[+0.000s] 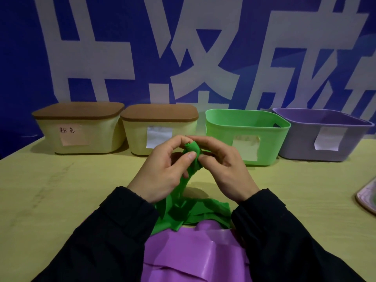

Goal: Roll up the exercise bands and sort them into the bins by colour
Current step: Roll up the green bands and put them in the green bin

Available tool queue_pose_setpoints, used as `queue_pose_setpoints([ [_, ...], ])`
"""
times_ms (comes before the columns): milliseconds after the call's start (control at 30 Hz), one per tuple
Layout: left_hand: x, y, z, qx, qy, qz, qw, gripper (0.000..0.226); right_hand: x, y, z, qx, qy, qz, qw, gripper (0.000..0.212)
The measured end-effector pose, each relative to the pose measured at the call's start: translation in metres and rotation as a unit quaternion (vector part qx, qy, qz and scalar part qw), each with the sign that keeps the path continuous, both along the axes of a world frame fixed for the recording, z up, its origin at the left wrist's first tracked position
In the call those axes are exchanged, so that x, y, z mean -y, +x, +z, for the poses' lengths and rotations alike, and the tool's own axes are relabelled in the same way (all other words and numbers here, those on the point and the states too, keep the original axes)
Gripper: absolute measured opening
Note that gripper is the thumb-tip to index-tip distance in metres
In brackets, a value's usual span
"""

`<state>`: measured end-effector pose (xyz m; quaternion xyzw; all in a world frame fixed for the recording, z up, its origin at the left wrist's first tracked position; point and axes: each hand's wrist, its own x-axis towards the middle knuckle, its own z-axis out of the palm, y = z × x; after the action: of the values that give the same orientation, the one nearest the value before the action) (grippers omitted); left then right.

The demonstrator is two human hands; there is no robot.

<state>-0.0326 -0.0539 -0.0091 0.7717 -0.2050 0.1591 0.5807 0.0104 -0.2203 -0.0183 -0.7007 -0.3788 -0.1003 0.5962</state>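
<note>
The purple band (195, 259) runs off the bottom edge. A tray (368, 197) is cut by the right edge. The white labels on three bins are unreadable.

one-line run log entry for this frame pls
step: rolling green band | left hand: pinches roll | right hand: pinches roll | tail: loose on table | green bin: open | purple band: unrolled

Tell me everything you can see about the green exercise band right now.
The green band is thin, matte, stretchy-looking sheet material. Its upper end is wound into a small tight roll, pinched between the left hand and right hand above the table. From there a twisted strip hangs down to a loose, crumpled heap on the tabletop between the black sleeves, its near edge overlapping the purple band.
</note>
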Motion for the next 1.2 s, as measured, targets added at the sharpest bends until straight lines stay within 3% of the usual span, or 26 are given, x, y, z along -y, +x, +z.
queue_pose_setpoints([
  [133,0.001,0.001,0.0,0.021,-0.033,0.021,0.999,0.016,-0.001,-0.002,0.002,-0.049,0.058,0.017,0.997,0.031],
  [300,-0.003,0.001,0.004,0.025,-0.081,0.042,0.995,0.033,0.002,-0.001,0.002,-0.085,0.094,0.034,0.991,0.002],
  [700,0.001,0.004,-0.002,0.004,-0.153,-0.021,0.988,0.022,-0.004,-0.006,0.004,-0.071,0.101,-0.02,0.992,0.013],
  [833,0.005,0.006,-0.006,-0.014,-0.191,-0.017,0.981,0.024,-0.006,-0.009,0.004,-0.04,0.101,-0.062,0.992,0.004],
  [1067,0.006,0.008,-0.007,0.016,-0.129,0.065,0.989,0.021,-0.007,-0.013,0.003,-0.025,0.088,-0.097,0.991,0.008],
  [1200,0.007,0.009,-0.008,0.016,-0.12,0.066,0.99,0.021,-0.008,-0.009,0.001,-0.023,0.06,-0.098,0.993,0.016],
])
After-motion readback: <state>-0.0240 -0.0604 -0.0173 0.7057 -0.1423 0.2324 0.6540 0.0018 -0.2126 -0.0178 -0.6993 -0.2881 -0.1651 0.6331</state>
